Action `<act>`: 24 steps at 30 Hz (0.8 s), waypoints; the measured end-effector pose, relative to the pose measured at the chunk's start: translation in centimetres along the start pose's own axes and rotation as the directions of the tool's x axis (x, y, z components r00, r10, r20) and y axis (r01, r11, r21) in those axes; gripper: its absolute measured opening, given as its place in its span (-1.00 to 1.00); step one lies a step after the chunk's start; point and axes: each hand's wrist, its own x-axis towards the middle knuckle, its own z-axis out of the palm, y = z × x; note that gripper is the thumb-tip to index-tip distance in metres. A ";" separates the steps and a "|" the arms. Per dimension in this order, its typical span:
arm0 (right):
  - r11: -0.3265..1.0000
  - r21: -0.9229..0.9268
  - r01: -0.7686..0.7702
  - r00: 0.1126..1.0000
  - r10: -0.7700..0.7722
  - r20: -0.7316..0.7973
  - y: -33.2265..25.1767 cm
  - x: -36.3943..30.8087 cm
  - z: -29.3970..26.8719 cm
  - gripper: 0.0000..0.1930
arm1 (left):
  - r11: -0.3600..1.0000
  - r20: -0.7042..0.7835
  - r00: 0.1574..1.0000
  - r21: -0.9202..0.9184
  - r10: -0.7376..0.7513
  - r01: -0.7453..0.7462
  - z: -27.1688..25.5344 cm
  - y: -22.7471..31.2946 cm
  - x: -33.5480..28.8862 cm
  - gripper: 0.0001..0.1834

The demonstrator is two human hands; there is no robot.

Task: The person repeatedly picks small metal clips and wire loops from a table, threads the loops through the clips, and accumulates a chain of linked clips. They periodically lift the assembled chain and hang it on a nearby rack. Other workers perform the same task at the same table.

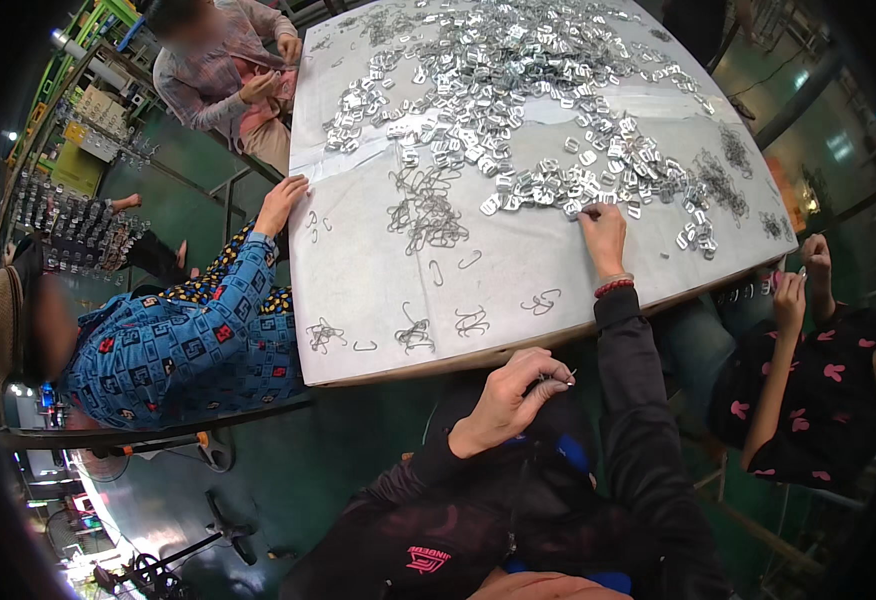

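My left hand [514, 400] is closed in a pinch just off the table's near edge. A thin, bright bit of metal wire [572, 376] sticks out between its thumb and forefinger; its full shape is hidden. My right hand [604, 238], a red bracelet at the wrist, reaches over the table to the near edge of a big pile of flat silver metal buckles [533, 188]. Its fingertips are together against the buckles, and what they grip is hidden. Left of that hand lies a heap of bent wire hooks [428, 212].
Small groups of wire hooks [414, 334] lie along the near edge of the white-covered table [358, 260]. More hooks [722, 185] are heaped at the right. Co-workers sit close by: a blue patterned sleeve [243, 285] at left, a black shirt [808, 400] at right, another person at far left.
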 end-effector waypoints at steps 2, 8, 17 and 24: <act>0.963 0.231 -0.138 0.989 0.122 0.083 -0.5 -1.0 0.0 -0.79 | 1.000 -0.013 1.000 0.006 -0.001 0.001 -0.4 -0.2 -0.2 -0.93; 0.961 0.218 -0.168 0.986 0.164 0.039 -1.8 -2.5 -0.7 -0.73 | 0.999 -0.018 0.999 0.006 -0.038 0.039 -0.9 -0.7 0.0 -0.92; 0.988 0.157 0.005 0.995 -0.020 0.095 -5.7 -1.6 0.5 -0.80 | 0.996 -0.118 0.991 -0.068 -0.066 0.058 -0.1 0.7 0.5 -0.85; 0.566 0.714 -0.412 0.878 0.037 0.477 -10.1 -10.7 -10.1 -0.75 | 0.996 -0.131 0.988 -0.037 -0.087 0.083 0.2 -1.0 0.9 -0.88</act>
